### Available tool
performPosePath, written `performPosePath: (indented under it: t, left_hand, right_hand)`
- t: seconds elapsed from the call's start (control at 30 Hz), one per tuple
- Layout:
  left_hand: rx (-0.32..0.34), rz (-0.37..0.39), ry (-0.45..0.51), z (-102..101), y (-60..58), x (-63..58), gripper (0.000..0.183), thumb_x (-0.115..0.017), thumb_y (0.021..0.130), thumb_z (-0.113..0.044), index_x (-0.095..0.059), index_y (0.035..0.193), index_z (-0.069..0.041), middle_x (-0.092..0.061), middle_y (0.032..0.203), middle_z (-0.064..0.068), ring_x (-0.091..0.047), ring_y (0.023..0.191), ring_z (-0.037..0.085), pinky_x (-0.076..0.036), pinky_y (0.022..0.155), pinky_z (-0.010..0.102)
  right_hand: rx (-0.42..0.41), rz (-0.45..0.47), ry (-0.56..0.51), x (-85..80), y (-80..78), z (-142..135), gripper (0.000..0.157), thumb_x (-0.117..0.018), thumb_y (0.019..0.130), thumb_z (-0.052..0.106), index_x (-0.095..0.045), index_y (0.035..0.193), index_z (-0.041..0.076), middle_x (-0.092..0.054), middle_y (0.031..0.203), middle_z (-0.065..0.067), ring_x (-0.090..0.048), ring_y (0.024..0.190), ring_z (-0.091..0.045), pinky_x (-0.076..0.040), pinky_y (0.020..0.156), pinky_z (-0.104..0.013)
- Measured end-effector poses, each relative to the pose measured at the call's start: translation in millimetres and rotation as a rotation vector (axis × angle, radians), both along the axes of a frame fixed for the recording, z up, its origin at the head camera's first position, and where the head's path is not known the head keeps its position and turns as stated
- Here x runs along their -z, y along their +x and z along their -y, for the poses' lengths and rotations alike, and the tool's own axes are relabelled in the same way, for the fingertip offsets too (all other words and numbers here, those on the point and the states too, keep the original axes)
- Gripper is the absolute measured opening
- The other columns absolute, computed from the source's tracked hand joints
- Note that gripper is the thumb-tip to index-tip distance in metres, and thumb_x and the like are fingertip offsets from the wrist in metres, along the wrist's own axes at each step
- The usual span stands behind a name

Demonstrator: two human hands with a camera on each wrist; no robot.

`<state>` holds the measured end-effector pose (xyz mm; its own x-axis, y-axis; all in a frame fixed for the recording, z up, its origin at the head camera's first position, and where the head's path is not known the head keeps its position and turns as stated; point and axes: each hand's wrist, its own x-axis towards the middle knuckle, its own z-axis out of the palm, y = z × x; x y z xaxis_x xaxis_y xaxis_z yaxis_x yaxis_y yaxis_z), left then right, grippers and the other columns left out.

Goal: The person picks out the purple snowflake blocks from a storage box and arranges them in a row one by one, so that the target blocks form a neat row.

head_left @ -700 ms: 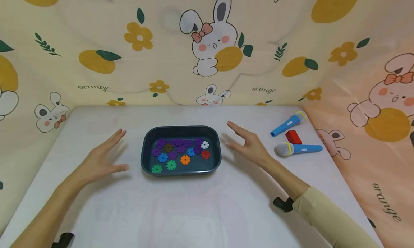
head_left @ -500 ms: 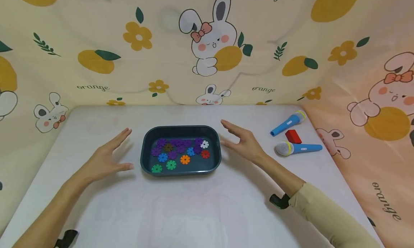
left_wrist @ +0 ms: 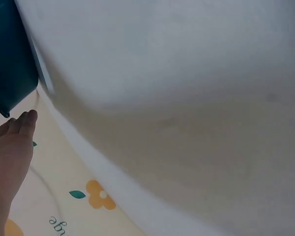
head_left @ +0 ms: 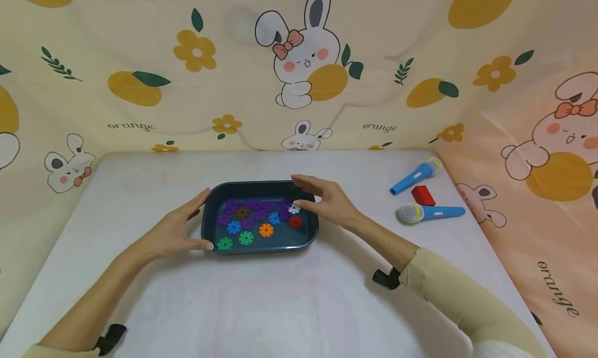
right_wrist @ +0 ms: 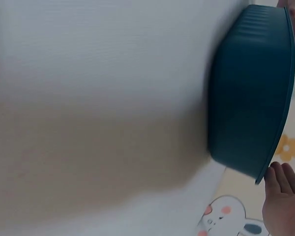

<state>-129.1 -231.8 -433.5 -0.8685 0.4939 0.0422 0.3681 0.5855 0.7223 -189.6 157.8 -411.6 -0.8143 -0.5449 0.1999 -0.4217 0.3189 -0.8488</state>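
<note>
We observe a pale bench [head_left: 289, 306] backed by a cloth [head_left: 154, 15] printed with rabbits [head_left: 306, 49] and oranges [head_left: 483, 5]. Near the bench's middle stands a dark tray [head_left: 286, 240] of toothed discs [head_left: 266, 230]; at its two ends we find the left hand [head_left: 172, 232] and right hand [head_left: 333, 202], both with fingers wide.

dark blue-green rounded-rectangular tray [head_left: 285, 242] on the white tabletop [head_left: 261, 306], between the left hand [head_left: 175, 229] and the right hand [head_left: 330, 201].
in the tray lie small round notched discs [head_left: 258, 206] of several colours, mostly toward its back; well to the right, on the tabletop, are two blue handheld microphones [head_left: 441, 212], one behind the other, and a red block [head_left: 423, 195] between them; a cream printed cloth [head_left: 261, 101] stands behind the tabletop.
</note>
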Motion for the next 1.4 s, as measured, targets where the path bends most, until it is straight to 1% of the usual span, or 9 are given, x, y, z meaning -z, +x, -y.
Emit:
performPosePath:
  t: [0.03,0.13,0.23,0.33,0.6,0.8,0.97,1.13,1.4]
  left_hand:
    - [0.0,0.006,-0.006,-1,0.0,0.8,0.121,-0.09,0.072,-0.036,-0.011,0.16,-0.01,-0.013,0.165,0.016,-0.03,0.144,0.042,-0.031,0.111,0.047]
    - [-0.009,0.024,-0.026,-5,0.0,2.6,0.124,-0.091,0.071,-0.036,-0.009,0.16,-0.008,-0.012,0.165,0.017,-0.027,0.144,0.043,-0.028,0.113,0.056]
    - [-0.018,0.045,-0.037,-9,0.3,2.7,0.127,-0.092,0.07,-0.035,-0.007,0.16,-0.007,-0.012,0.164,0.019,-0.023,0.145,0.045,-0.024,0.113,0.062]
    - [-0.018,0.068,-0.037,-12,0.5,2.2,0.129,-0.092,0.069,-0.035,-0.004,0.16,-0.006,-0.011,0.163,0.022,-0.021,0.145,0.046,-0.022,0.113,0.062]
    - [-0.038,0.089,-0.036,-16,0.9,4.2,0.133,-0.091,0.068,-0.038,0.001,0.159,-0.006,-0.011,0.162,0.025,-0.021,0.145,0.046,-0.022,0.114,0.062]
    - [-0.052,0.084,-0.056,-16,0.8,4.9,0.134,-0.09,0.068,-0.043,0.0,0.16,-0.009,-0.013,0.161,0.026,-0.021,0.144,0.048,-0.023,0.112,0.064]
    - [-0.046,0.082,-0.054,-15,1.0,3.8,0.133,-0.09,0.069,-0.045,0.0,0.16,-0.009,-0.013,0.161,0.025,-0.022,0.144,0.048,-0.024,0.112,0.063]
    - [-0.052,0.072,-0.069,-11,1.1,1.1,0.132,-0.089,0.07,-0.044,0.001,0.16,-0.011,-0.012,0.162,0.024,-0.021,0.144,0.049,-0.025,0.111,0.065]
    - [-0.04,0.092,-0.062,-14,0.7,3.6,0.132,-0.089,0.07,-0.045,0.002,0.16,-0.01,-0.012,0.162,0.025,-0.021,0.144,0.049,-0.024,0.112,0.064]
  right_hand:
    - [-0.01,0.015,-0.012,-3.9,1.5,4,0.059,-0.075,0.09,0.015,-0.051,0.144,0.004,-0.055,0.143,-0.012,-0.053,0.13,-0.02,-0.042,0.108,-0.031]
    - [-0.026,0.056,-0.041,-3.1,-0.9,13,0.057,-0.075,0.09,0.011,-0.052,0.142,0.002,-0.056,0.142,-0.011,-0.054,0.129,-0.021,-0.043,0.107,-0.032]
    - [-0.023,0.089,-0.026,-2.2,-3.4,21,0.056,-0.075,0.089,0.009,-0.054,0.141,0.002,-0.057,0.141,-0.009,-0.055,0.128,-0.021,-0.044,0.106,-0.031]
    - [-0.008,0.101,0.02,1.3,-7.5,27,0.054,-0.076,0.089,0.011,-0.056,0.139,0.005,-0.059,0.139,-0.007,-0.058,0.126,-0.019,-0.046,0.103,-0.027]
    - [0.024,0.166,0.071,-0.4,-7.9,48,0.05,-0.076,0.09,0.015,-0.059,0.136,0.005,-0.063,0.134,-0.01,-0.062,0.12,-0.025,-0.049,0.099,-0.029]
    - [0.045,0.168,0.119,9.6,-8.2,64,0.047,-0.076,0.089,0.017,-0.063,0.132,0.003,-0.067,0.126,-0.013,-0.065,0.114,-0.026,-0.052,0.095,-0.029]
    - [0.108,0.17,0.18,18.5,-11.3,77,0.043,-0.078,0.088,0.014,-0.066,0.128,0.004,-0.07,0.121,-0.01,-0.068,0.108,-0.02,-0.054,0.089,-0.025]
    - [0.131,0.189,0.208,20.3,-14.9,92,0.039,-0.076,0.088,0.014,-0.069,0.126,0.006,-0.071,0.12,-0.007,-0.068,0.107,-0.017,-0.054,0.089,-0.024]
    - [0.253,0.137,0.289,27.4,-11.3,104,0.029,-0.079,0.086,0.011,-0.075,0.115,0.008,-0.075,0.108,-0.003,-0.069,0.098,-0.013,-0.055,0.086,-0.026]
